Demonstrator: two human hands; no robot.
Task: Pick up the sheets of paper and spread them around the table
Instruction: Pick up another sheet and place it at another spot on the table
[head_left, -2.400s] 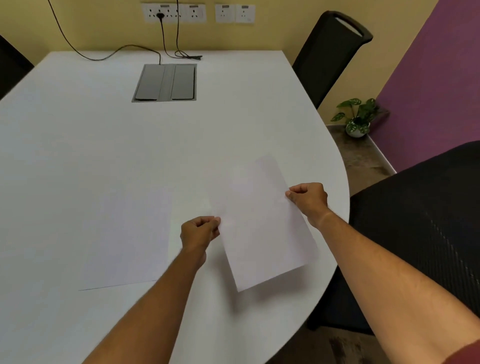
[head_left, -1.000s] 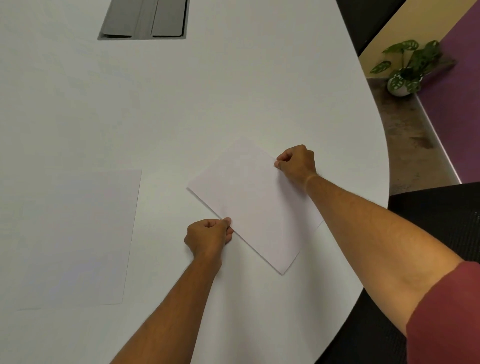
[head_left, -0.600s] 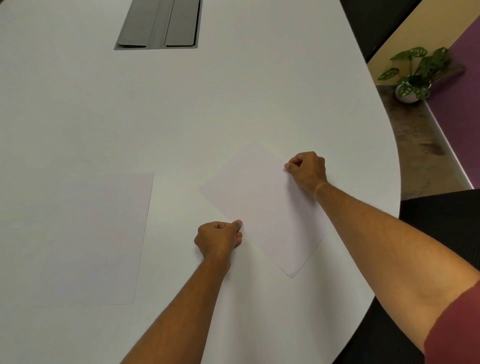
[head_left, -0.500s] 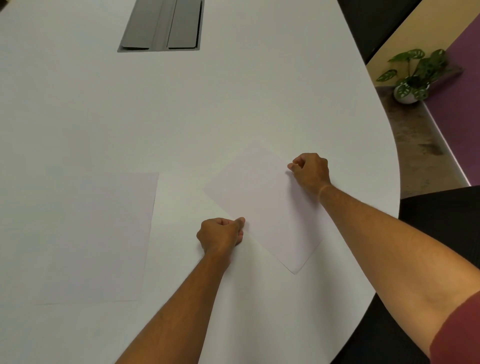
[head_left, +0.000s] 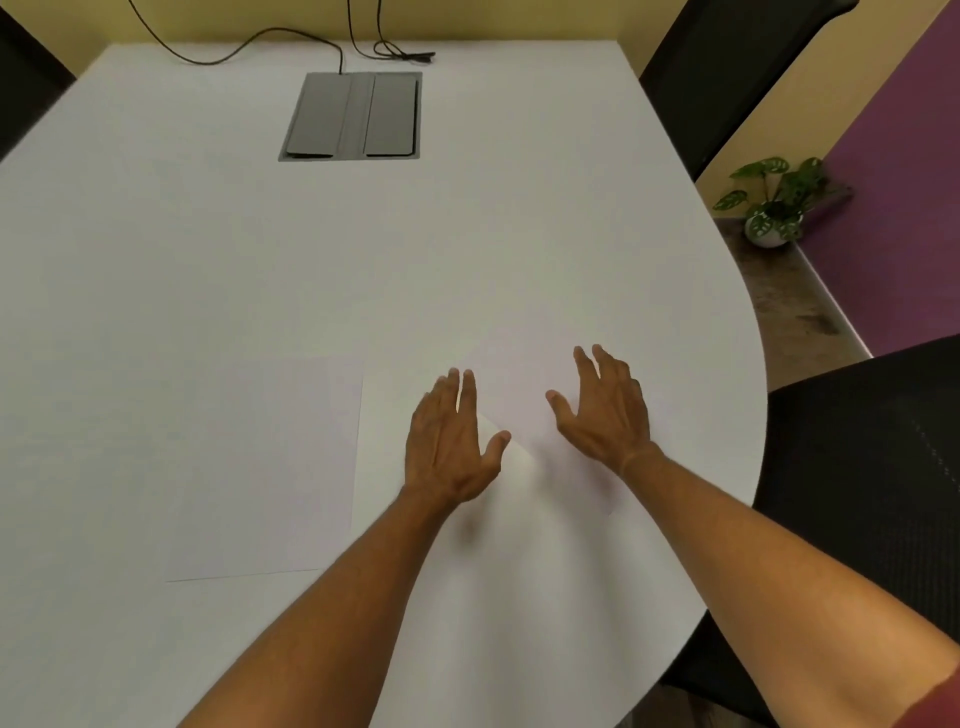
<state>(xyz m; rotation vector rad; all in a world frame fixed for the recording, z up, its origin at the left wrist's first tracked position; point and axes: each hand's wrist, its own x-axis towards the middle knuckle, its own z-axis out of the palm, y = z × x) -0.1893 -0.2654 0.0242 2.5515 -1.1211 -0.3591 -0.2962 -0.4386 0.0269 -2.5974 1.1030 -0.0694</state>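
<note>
Two white sheets of paper lie flat on the white table (head_left: 208, 249). One sheet (head_left: 270, 467) rests to the left, square to me. The other sheet (head_left: 524, 395) lies turned at an angle near the table's rounded right edge, faint against the surface. My left hand (head_left: 452, 441) hovers over that angled sheet's left side, fingers spread and empty. My right hand (head_left: 605, 410) is over its right side, also spread and holding nothing. Whether the palms touch the paper I cannot tell.
A grey cable hatch (head_left: 353, 117) is set into the table at the back, with black cables (head_left: 384, 49) behind it. Black chairs stand at the right (head_left: 872, 467) and back right (head_left: 727, 67). A small potted plant (head_left: 771, 208) sits on the floor.
Both hands pinched the angled sheet and set it down on the table; now they have let go and opened. The view has tilted up to show the table's far edge.
</note>
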